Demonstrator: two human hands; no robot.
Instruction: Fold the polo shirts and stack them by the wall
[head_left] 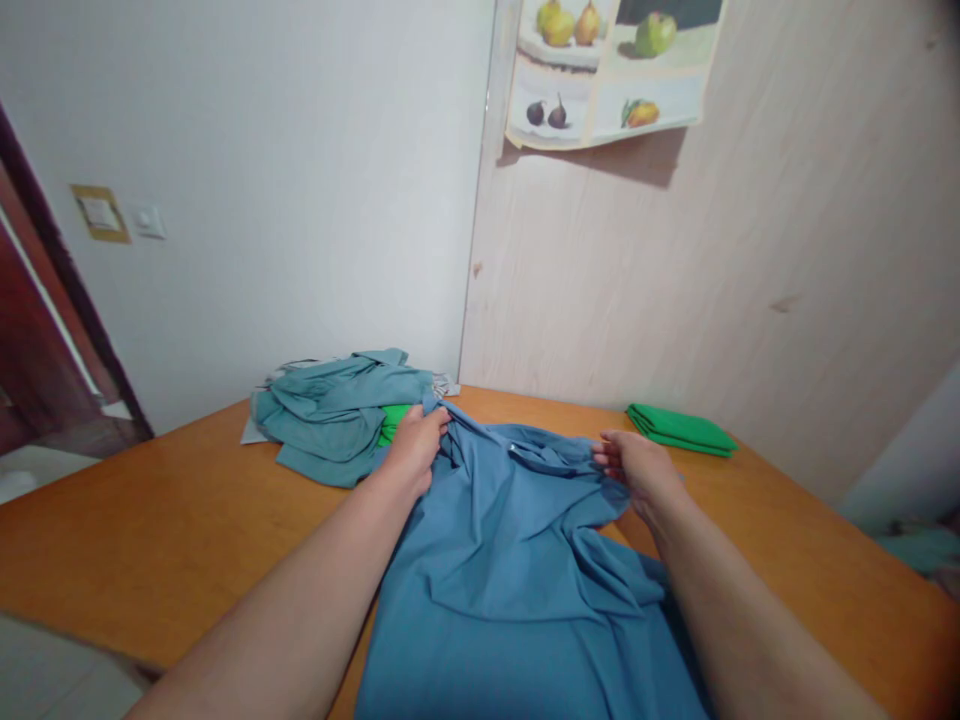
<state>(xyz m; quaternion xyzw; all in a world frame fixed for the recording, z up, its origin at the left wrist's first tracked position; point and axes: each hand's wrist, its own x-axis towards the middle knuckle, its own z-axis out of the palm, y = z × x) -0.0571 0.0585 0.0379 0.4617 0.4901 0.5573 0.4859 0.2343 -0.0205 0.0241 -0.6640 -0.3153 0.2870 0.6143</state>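
Note:
A blue shirt [510, 560] lies spread and wrinkled across the wooden table [150, 530], its collar end pointing away from me. My left hand [414, 450] is closed on the shirt's far left shoulder. My right hand [637, 470] pinches the cloth at the far right shoulder, fingers curled on the fabric. Both forearms reach over the garment from the near edge.
A heap of teal clothes [337, 415] with a bit of bright green cloth [394, 420] sits at the back left. A folded green cloth [679, 430] lies at the back right near the wall. A fruit poster [611, 65] hangs above; a doorway opens at left.

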